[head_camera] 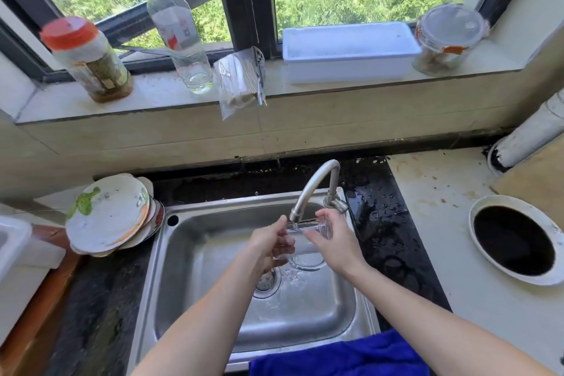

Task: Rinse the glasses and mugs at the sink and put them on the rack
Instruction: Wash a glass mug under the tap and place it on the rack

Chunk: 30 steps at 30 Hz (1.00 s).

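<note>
Both hands meet over the middle of the steel sink (189, 284), clamped on a clear glass mug (300, 249) held just under the spout of the curved metal faucet (317, 186). The left hand (268, 246) wraps its fingers round the mug's left side, and the right hand (331, 241) curls round the right side, thumb on the far rim. The mug's looped handle hangs below the hands. Water ripples on the basin floor beside the round drain strainer (268, 282), which lies partly under the left wrist.

A blue cloth (338, 357) drapes over the sink's near edge. To the left of the sink, a tilted stack of plates (110, 214) leans on the dark table (378, 223), whose wet surface shows droplets to the right of the faucet. Farther right, the pale part of the table has a round dark opening (515, 239) with a white rim, and a white pipe (531, 134) rises from a hole behind it.

On the windowsill (335, 87) stand, from left to right, a jar with a red lid (85, 61), a clear plastic bottle (177, 27) with no cap, a transparent bag (238, 82) hanging over the sill's edge, a white rectangular tray (348, 52) and a lidded clear container (448, 40).
</note>
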Each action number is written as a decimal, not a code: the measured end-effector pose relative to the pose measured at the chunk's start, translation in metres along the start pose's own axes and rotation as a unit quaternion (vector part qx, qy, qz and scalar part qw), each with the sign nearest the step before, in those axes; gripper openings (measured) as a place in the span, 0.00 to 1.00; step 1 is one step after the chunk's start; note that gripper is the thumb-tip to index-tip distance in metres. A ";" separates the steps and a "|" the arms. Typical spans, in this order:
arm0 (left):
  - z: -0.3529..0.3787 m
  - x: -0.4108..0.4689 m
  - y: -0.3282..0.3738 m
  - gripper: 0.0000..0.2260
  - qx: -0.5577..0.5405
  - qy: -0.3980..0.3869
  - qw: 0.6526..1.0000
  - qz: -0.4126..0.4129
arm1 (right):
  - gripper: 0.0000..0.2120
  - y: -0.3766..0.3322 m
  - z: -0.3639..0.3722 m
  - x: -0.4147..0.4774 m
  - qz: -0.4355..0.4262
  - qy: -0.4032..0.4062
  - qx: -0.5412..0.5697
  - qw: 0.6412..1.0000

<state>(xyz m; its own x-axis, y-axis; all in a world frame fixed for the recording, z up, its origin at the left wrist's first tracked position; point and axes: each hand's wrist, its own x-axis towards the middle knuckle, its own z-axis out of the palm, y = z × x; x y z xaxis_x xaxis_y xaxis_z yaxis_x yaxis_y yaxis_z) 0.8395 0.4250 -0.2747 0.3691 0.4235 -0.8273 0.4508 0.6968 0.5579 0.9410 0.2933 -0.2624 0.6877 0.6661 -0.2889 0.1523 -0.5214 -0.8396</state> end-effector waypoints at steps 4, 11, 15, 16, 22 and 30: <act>0.005 0.002 -0.002 0.19 -0.102 0.045 0.994 0.017 | 0.11 -0.012 0.005 0.009 0.001 -0.002 0.076 0.997; 0.004 0.003 -0.007 0.11 -0.047 0.098 0.994 0.018 | 0.16 -0.006 0.018 0.021 -0.048 0.019 -0.032 0.998; 0.006 0.006 -0.014 0.12 0.000 0.047 0.999 -0.020 | 0.13 -0.011 0.014 0.020 -0.096 -0.001 -0.104 0.990; 0.004 0.008 -0.017 0.12 -0.022 0.037 0.998 -0.047 | 0.12 -0.014 0.015 0.019 -0.100 -0.015 -0.116 0.988; -0.013 0.010 -0.019 0.16 -0.112 0.109 0.985 -0.072 | 0.17 -0.019 0.026 0.017 0.000 -0.119 0.097 0.988; -0.012 0.009 -0.021 0.14 -0.152 0.123 0.979 -0.061 | 0.02 -0.020 0.034 0.006 0.001 -0.107 0.173 0.979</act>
<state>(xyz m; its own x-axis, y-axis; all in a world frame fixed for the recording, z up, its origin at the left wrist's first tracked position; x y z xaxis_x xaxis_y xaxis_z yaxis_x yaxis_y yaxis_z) 0.8238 0.4208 -0.2945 0.1047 0.4268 -0.8983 0.2034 0.8750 0.4394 0.9177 0.3255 -0.2626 0.5168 0.7817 -0.3491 -0.1234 -0.3355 -0.9339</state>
